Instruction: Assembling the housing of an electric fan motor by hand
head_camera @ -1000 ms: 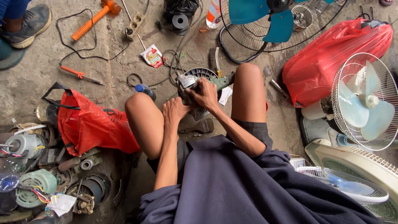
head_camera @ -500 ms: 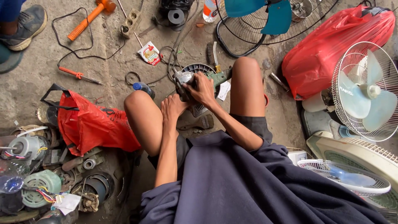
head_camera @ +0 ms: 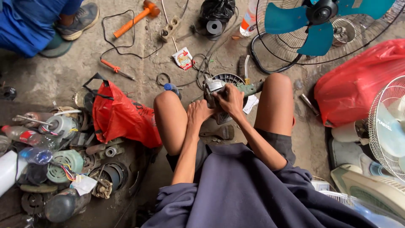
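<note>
Fan motor (head_camera: 216, 93): small, grey metal, with a pale silvery end piece facing up-left. It sits low between the person's knees, just above the concrete floor (head_camera: 55, 76), in front of a dark round slotted housing (head_camera: 230, 79) that it partly covers.

Change over the last second: very little. The motor stays between the knees and both hands keep to it; only the view shifts slightly. Judgement: the work on the motor is ongoing at the same spot, with no part taken off or set down in this interval.

Right hand (head_camera: 231, 100): closed over the motor's right side and top, fingers curled around the body. Left hand (head_camera: 198, 113): pressed against the motor's lower left, fingers bent; whether it grips or only braces cannot be told.

Outward from the motor: a green-handled tool (head_camera: 249, 88) lies just right of it, touching the housing. A white paper scrap (head_camera: 252, 104) sits to its lower right. Left of the motor, beyond the left knee, lies a red plastic bag (head_camera: 122, 118). Further up-left, an orange-handled screwdriver (head_camera: 117, 69) and an orange mallet (head_camera: 134, 19). Up-right, well apart, stands a blue-bladed fan (head_camera: 320, 25) in its wire guard.
</note>
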